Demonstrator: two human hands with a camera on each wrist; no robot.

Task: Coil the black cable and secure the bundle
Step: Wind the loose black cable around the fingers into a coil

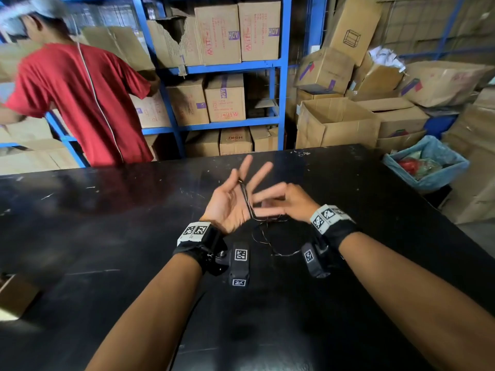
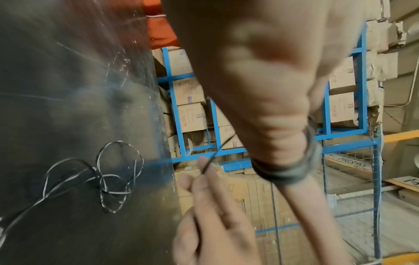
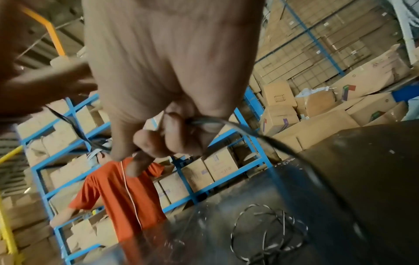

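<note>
**Cable wound round my left hand, slack on the table**

My left hand is spread, palm up, fingers straight — turns of the black cable wrap it. Just right, my right hand pinches the cable strand. Loose loops lie on the black table below the wrists.

1 cable, 2 hands, approx. 20+ boxes.
</note>
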